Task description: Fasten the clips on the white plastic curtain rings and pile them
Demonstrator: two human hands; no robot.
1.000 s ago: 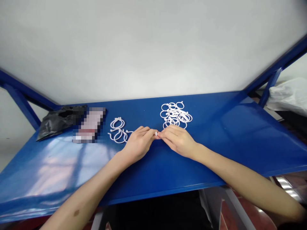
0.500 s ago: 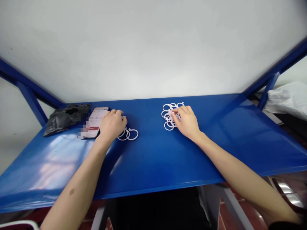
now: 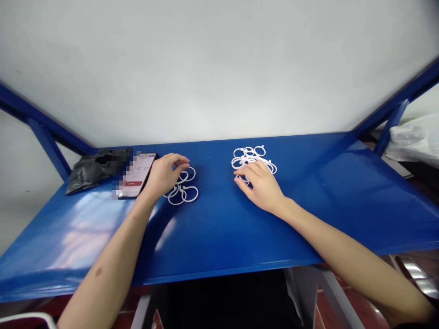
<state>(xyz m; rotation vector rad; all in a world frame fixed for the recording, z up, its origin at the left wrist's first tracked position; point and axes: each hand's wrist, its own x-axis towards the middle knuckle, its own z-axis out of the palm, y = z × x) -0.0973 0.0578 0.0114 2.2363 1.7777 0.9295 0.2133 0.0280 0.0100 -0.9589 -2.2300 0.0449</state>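
Two hands over two groups of white rings

From my remote seat I have the left hand [image 3: 164, 176] curved, its thumb and fingertips close together just above the smaller group of thin white rings [image 3: 181, 188]; I cannot tell whether they pinch one. That group lies to the right of the palm, partly under the fingers, with two rings side by side nearer to me. My right hand [image 3: 262, 183] arches over the near edge of the larger, overlapping pile of thin white rings [image 3: 247, 158], most of which lies beyond the knuckles. Its thumb and forefinger sit slightly apart at their tips, and I cannot tell if they grip a ring. Both groups rest on a glossy blue tabletop [image 3: 219, 228], well apart, and a black-edged phone [image 3: 140, 173] lies just beside my left hand
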